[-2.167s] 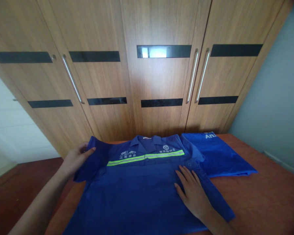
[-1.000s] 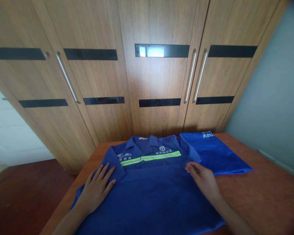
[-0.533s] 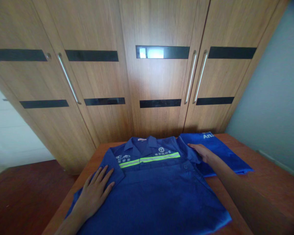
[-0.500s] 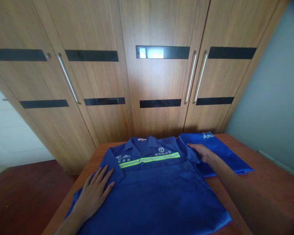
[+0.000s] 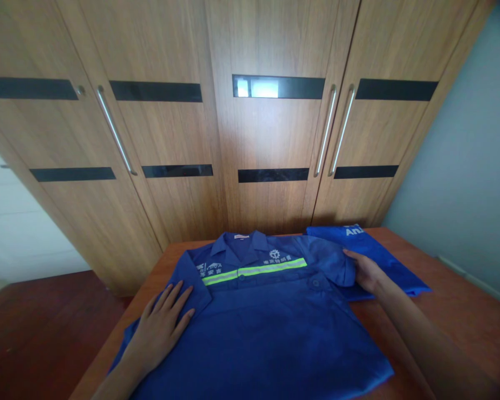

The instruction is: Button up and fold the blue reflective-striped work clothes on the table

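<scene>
A blue work shirt (image 5: 254,328) lies front up, its collar toward the cabinet. White lettering, a gear emblem and a yellow-green and silver reflective stripe (image 5: 254,270) cross its chest. My left hand (image 5: 160,328) rests flat, fingers spread, on the sleeve and body at the left side. At the other side, my right hand (image 5: 365,272) grips the end of the right-hand sleeve (image 5: 335,261), which stretches outward; some of its fingers are hidden by the cloth. Under and behind that sleeve is a brighter blue folded cloth item (image 5: 385,261) with white letters, partly covered.
The reddish-brown wooden table (image 5: 450,328) holds both items. Right behind it stands a tall wooden cabinet (image 5: 270,133) with metal handles and dark strips. A pale wall (image 5: 462,183) rises at the right, and dark reddish floor (image 5: 45,328) shows at the left.
My right hand has moved outward to the right, drawing the sleeve away from the shirt body over the folded cloth. My left hand has stayed in place.
</scene>
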The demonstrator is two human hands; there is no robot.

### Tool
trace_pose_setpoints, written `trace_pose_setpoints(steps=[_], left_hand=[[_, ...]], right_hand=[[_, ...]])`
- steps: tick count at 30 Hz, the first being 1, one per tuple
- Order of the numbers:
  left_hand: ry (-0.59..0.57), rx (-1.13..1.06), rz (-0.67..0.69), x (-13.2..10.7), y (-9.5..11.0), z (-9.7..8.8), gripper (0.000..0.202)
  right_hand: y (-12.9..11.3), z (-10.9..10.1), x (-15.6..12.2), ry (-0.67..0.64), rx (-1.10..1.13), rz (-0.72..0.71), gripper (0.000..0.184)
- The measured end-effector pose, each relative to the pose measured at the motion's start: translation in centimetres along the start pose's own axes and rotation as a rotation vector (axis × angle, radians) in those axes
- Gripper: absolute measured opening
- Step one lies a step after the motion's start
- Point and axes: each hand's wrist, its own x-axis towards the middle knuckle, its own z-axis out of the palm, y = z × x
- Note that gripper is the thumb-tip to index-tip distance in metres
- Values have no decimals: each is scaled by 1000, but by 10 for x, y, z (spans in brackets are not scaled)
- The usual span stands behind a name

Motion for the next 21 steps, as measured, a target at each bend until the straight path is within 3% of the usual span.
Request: trace_pose_setpoints(steps=[5,11,13,15,19,21], left_hand=[[5,-18,-2,0,1,-3,56],[1,-23,-8,2,0,0,56],[8,-21,-5,1,0,1,56],[10,-18,-4,0,0,0,56],[1,-6,-5,-1,1,-2,56],[2,-4,-2,-1,1,-2,56]], right_hand=[[-5,10,-9,-193,5,115,22],[-12,25,-15,-150,-18,19,18],[-15,30,-23,-182,-66,-111,19],[-14,38,-36,-256,-221,-330,26],[13,52,-73,-395,-859,-912,42],[36,57,-89,-441,-1189,-1055,46]])
